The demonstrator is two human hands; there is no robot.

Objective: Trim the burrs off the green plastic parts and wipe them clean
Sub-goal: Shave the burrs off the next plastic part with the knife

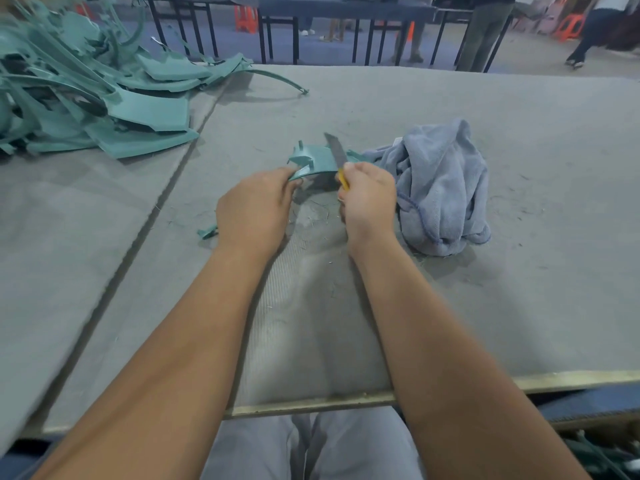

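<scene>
Left hand (254, 206) pinches the near edge of a green plastic part (313, 162), held just above the grey counter (519, 289) at centre. Right hand (369, 197) grips a yellow-handled knife (337, 157), blade lying against the part. Blue-grey cloth (445, 188) bunched just right. Pile of green parts (86, 95) far left. Shavings on the counter beneath the hands.

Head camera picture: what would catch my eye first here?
Mid-table, the left hand holds a small green plastic part while the right hand grips a yellow-handled utility knife, its blade against the part. A crumpled grey-blue cloth lies just right of them, and a heap of green plastic parts fills the far left corner.
</scene>
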